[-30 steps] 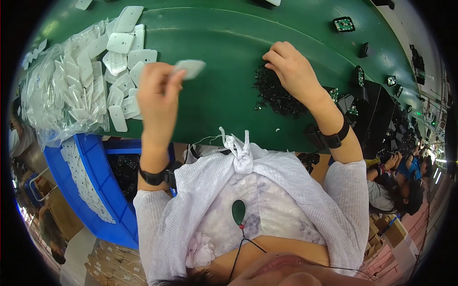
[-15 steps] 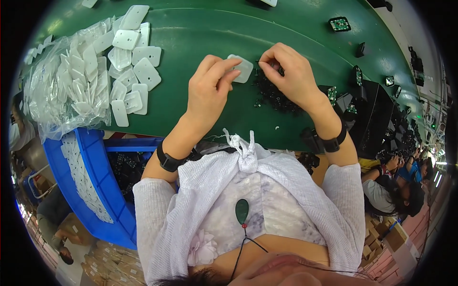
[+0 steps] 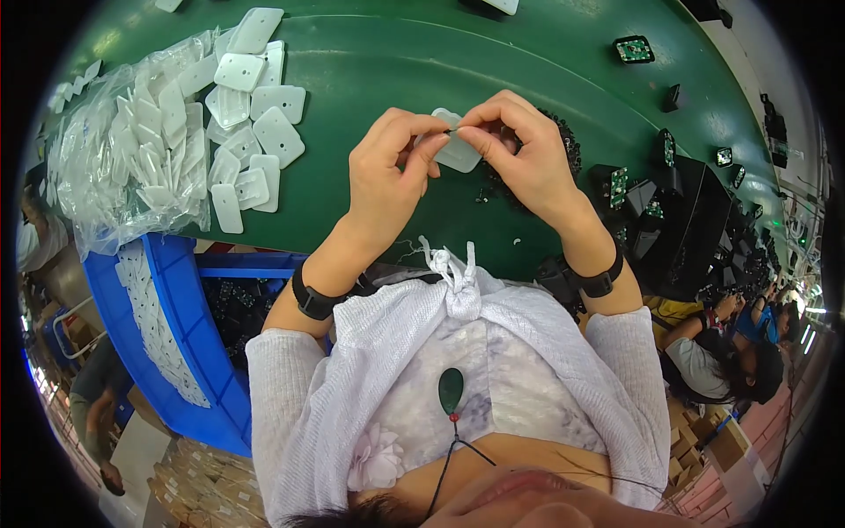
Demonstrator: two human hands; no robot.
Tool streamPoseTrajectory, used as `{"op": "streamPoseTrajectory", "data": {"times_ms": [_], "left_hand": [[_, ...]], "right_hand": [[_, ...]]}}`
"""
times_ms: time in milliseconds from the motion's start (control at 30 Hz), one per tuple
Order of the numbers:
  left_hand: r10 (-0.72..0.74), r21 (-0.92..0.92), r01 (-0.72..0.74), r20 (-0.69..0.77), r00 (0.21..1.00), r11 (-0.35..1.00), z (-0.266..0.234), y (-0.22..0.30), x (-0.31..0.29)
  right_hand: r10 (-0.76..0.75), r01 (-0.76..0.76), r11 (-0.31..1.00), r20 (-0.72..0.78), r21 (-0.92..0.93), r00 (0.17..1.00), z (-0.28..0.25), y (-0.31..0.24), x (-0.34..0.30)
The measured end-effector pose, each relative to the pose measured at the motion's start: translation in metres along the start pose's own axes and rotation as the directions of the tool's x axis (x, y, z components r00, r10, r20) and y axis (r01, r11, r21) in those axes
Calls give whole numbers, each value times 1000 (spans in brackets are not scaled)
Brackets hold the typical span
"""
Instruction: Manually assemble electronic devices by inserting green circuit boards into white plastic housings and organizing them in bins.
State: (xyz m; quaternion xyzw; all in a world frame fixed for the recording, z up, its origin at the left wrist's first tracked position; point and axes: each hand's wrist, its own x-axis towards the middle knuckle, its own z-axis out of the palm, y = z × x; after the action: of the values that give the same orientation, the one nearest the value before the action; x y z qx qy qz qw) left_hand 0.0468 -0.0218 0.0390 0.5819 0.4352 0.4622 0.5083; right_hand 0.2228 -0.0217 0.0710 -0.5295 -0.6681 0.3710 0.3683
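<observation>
My left hand (image 3: 392,167) and my right hand (image 3: 525,158) meet fingertip to fingertip above the green table. Both are pinched closed. A tiny black part (image 3: 453,131) shows at the right fingertips, touching or nearly touching the left ones. What the left fingertips grip is hidden. Right behind the fingers is a translucent white rounded plate (image 3: 459,157); I cannot tell whether the left hand holds it or it lies on the table. A pile of small black parts (image 3: 565,145) lies partly covered by my right hand.
Several white plates (image 3: 278,136) spread at the left beside a clear plastic bag (image 3: 88,189) full of more. A blue bin (image 3: 180,317) stands below the table's left edge. Black housings with green circuit boards (image 3: 618,187) crowd the right. Co-workers (image 3: 726,352) sit at the far right.
My right hand has moved left from the pile of black parts to meet my left fingertips. The left fingers have closed together. The white plate appears slightly lower and further right.
</observation>
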Motion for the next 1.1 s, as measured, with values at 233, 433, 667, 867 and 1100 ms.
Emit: {"op": "streamPoseTrajectory", "data": {"times_ms": [233, 433, 667, 867, 1100], "left_hand": [[-192, -341, 192, 33, 981, 920, -1, -8, 1], [-253, -418, 274, 106, 962, 866, -2, -7, -1], [17, -221, -20, -12, 1000, 975, 3, -8, -1], [-137, -384, 133, 16, 990, 914, -3, -9, -3], [-173, -435, 204, 111, 979, 877, -1, -8, -2]], "right_hand": [[-41, 29, 989, -77, -143, 996, 5, -3, -2], [-16, -2, 986, -109, -165, 994, 18, -2, -5], [321, -298, 898, -21, 323, 947, 27, 4, -8], [12, -18, 1000, -258, -23, 966, 30, 10, -15], [24, -29, 999, -125, -41, 992, 13, 6, -7]]}}
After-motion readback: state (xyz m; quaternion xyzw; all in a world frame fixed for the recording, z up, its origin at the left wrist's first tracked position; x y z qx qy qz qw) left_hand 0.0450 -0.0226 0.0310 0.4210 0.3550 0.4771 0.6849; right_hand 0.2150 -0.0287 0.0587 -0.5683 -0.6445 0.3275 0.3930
